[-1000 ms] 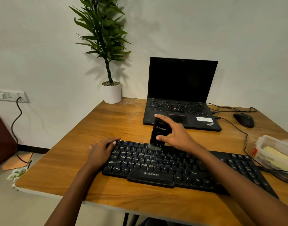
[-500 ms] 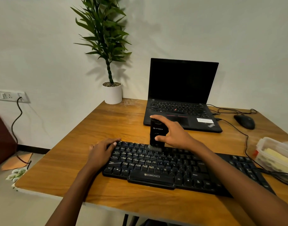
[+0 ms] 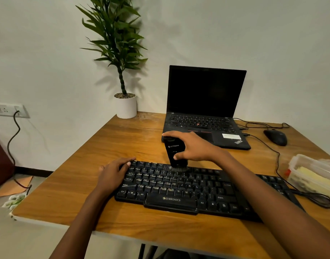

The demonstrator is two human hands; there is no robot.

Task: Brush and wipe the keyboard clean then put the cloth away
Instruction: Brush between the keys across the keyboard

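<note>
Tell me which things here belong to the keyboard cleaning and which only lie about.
Job: keyboard, brush gripped by right hand, left hand resting on keyboard's left end.
Lying about: laptop, mouse, potted plant, plastic box with unclear yellow contents.

Left hand (image 3: pixel 113 174): palm down, fingers relaxed and nearly straight, resting on the left end of the keyboard (image 3: pixel 188 189). Left forearm enters from the lower edge. Right hand (image 3: pixel 195 148): thumb and fingers curled round an upright brush (image 3: pixel 174 152), index finger laid over its top. Right forearm enters from lower right, crossing above the keys
</note>
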